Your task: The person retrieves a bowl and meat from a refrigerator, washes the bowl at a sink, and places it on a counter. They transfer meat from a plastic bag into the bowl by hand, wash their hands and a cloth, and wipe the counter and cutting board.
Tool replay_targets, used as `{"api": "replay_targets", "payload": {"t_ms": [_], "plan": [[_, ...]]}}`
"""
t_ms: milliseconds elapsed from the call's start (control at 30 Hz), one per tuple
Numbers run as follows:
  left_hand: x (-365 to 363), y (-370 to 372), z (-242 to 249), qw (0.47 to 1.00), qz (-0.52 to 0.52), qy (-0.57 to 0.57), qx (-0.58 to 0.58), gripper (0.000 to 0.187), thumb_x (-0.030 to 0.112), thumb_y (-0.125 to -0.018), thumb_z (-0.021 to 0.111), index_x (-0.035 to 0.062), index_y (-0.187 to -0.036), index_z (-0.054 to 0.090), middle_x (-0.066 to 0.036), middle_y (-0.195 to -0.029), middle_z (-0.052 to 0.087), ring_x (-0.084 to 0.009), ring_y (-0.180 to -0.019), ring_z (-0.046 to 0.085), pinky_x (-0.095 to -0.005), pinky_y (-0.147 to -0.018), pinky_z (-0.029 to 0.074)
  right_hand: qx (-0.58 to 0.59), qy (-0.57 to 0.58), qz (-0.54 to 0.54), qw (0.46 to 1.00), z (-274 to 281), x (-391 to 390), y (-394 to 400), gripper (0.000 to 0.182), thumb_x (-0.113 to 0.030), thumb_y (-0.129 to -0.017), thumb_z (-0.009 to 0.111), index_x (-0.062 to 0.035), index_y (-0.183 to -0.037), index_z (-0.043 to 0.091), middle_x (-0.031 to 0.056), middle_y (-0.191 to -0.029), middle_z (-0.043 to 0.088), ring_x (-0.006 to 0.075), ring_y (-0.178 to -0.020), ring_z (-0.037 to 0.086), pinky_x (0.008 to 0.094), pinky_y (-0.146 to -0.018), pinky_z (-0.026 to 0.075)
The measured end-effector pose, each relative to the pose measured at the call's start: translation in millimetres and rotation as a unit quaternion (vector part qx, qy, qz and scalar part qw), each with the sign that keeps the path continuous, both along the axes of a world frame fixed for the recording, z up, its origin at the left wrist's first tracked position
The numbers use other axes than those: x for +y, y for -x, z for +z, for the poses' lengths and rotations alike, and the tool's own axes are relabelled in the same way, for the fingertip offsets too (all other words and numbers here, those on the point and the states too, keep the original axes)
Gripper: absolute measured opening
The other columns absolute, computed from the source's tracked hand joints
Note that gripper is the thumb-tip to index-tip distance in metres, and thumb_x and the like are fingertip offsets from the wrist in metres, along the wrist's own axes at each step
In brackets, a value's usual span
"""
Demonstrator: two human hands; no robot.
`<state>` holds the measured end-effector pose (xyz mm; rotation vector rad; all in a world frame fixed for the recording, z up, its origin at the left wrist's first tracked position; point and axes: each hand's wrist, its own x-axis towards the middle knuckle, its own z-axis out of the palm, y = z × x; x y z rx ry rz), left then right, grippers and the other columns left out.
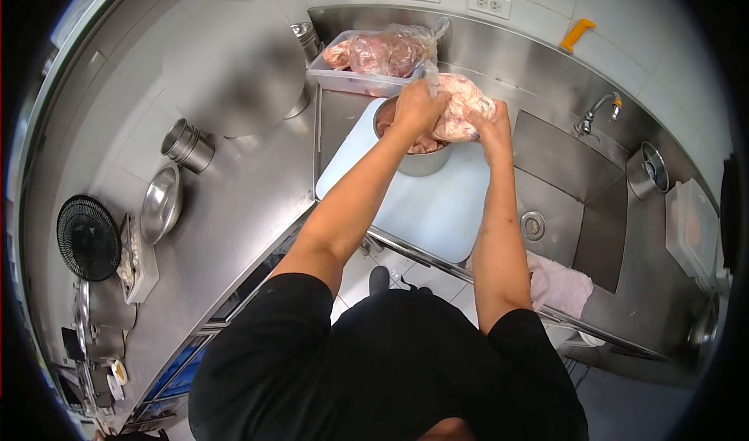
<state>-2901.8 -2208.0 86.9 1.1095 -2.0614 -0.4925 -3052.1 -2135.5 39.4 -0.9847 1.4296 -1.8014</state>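
Observation:
A clear plastic bag of pale raw meat [459,112] is held up between my two hands, just over the right rim of a round metal pot [425,162]. My left hand [421,107] grips the bag on its left side, with gathered plastic showing above the fingers. My right hand [493,131] clasps its right side. Pieces of raw meat [426,144] lie inside the pot, partly hidden by my left forearm. The pot stands on a light blue cutting board [425,215].
Behind the pot, a plastic tub [351,82] holds more bagged meat [382,53]. To the right are a sink [546,160], a faucet [599,113], a pink towel [562,285] and a lidded container [692,226]. Metal cups [187,146] and a bowl [161,204] stand on the left counter.

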Motion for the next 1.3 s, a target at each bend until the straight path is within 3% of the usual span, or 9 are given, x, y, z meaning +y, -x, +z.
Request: {"api": "replay_targets", "payload": {"t_ms": [233, 300, 433, 467, 667, 867, 967, 1067, 1300], "plan": [[2, 3, 19, 0.991, 0.028, 0.03, -0.124, 0.036, 0.024, -0.077, 0.067, -0.0008, -0.102, 0.058, -0.024, -0.094, 0.066, -0.0368, -0.089, 0.065, -0.0452, -0.078, 0.049, 0.377, -0.04, -0.062, 0.923, 26, 8, 3, 0.078, -0.024, -0.071, 0.078, -0.0023, -0.136, 0.041, 0.0235, -0.122, 0.057, 0.0319, -0.112, 0.056, 0.0399, -0.092, 0.046], [-11, 1, 15, 0.988, -0.035, -0.129, 0.082, 0.027, 0.019, -0.079, 0.064, -0.001, -0.096, 0.058, -0.016, -0.087, 0.065, -0.029, -0.08, 0.064, -0.0405, -0.071, 0.049, 0.47, -0.078, -0.029, 0.879, 28, 4, -3, 0.076, -0.028, -0.077, 0.072, -0.0113, -0.143, 0.037, 0.022, -0.135, 0.047, 0.0339, -0.12, 0.049, 0.0459, -0.098, 0.041], [-33, 0, 5, 0.849, -0.108, -0.407, 0.32, 0.011, 0.01, -0.083, 0.059, 0.0002, -0.088, 0.059, -0.002, -0.08, 0.058, -0.0163, -0.071, 0.058, -0.0322, -0.065, 0.045, 0.593, -0.145, -0.07, 0.789, 42, 5, -20, 0.054, -0.032, -0.086, 0.061, -0.0209, -0.137, 0.048, 0.015, -0.139, 0.047, 0.03, -0.124, 0.047, 0.0485, -0.097, 0.04], [-14, 4, 20, 0.796, -0.102, -0.439, 0.406, 0.012, 0.005, -0.082, 0.062, -0.0015, -0.091, 0.057, -0.009, -0.08, 0.057, -0.0174, -0.068, 0.057, -0.033, -0.053, 0.044, 0.599, -0.127, -0.082, 0.787, 43, 3, -23, 0.05, -0.031, -0.087, 0.059, -0.0192, -0.135, 0.051, 0.0131, -0.138, 0.049, 0.0284, -0.123, 0.047, 0.0486, -0.096, 0.039], [-33, -3, 4, 0.721, -0.159, -0.505, 0.447, 0.015, 0.003, -0.083, 0.059, 0.0058, -0.097, 0.057, -0.006, -0.092, 0.06, -0.0194, -0.087, 0.059, -0.034, -0.073, 0.047, 0.601, -0.073, -0.087, 0.791, 35, -30, -25, 0.044, -0.03, -0.083, 0.064, -0.0096, -0.122, 0.058, 0.0156, -0.116, 0.062, 0.0308, -0.107, 0.058, 0.0487, -0.086, 0.044], [-23, -21, 10, 0.898, -0.182, -0.324, 0.236, 0.029, 0.01, -0.081, 0.064, 0.0018, -0.108, 0.057, -0.012, -0.102, 0.063, -0.0236, -0.092, 0.062, -0.0352, -0.081, 0.048, 0.495, -0.065, -0.029, 0.866, 58, -53, -30, 0.053, -0.023, -0.076, 0.07, -0.0054, -0.123, 0.054, 0.0258, -0.097, 0.065, 0.0409, -0.093, 0.062, 0.0462, -0.081, 0.048], [-26, -14, 6, 0.975, -0.046, -0.172, 0.134, 0.047, 0.018, -0.077, 0.068, -0.0021, -0.118, 0.054, -0.017, -0.107, 0.064, -0.0289, -0.098, 0.063, -0.0366, -0.086, 0.046, 0.462, -0.079, -0.012, 0.883, 60, -55, -38, 0.05, -0.015, -0.078, 0.065, -0.0046, -0.125, 0.053, 0.0259, -0.098, 0.065, 0.0409, -0.097, 0.061, 0.0464, -0.085, 0.047], [-33, -10, 3, 0.993, 0.027, -0.1, 0.059, 0.049, 0.026, -0.077, 0.064, -0.0058, -0.113, 0.054, -0.033, -0.104, 0.062, -0.0409, -0.103, 0.06, -0.0434, -0.091, 0.045, 0.431, -0.076, -0.044, 0.898, 64, -44, -46, 0.046, -0.008, -0.079, 0.058, -0.0048, -0.125, 0.053, 0.0257, -0.102, 0.064, 0.0412, -0.099, 0.061, 0.0473, -0.087, 0.047], [-68, -58, 2, 0.985, 0.046, -0.12, -0.111, 0.048, 0.029, -0.078, 0.059, -0.0046, -0.112, 0.062, -0.03, -0.112, 0.06, -0.0419, -0.11, 0.056, -0.0432, -0.094, 0.045, 0.403, -0.111, -0.094, 0.903, 42, -26, -35, 0.043, -0.003, -0.078, 0.052, -0.0099, -0.121, 0.061, 0.0252, -0.101, 0.065, 0.0408, -0.097, 0.062, 0.0453, -0.087, 0.048]]}}
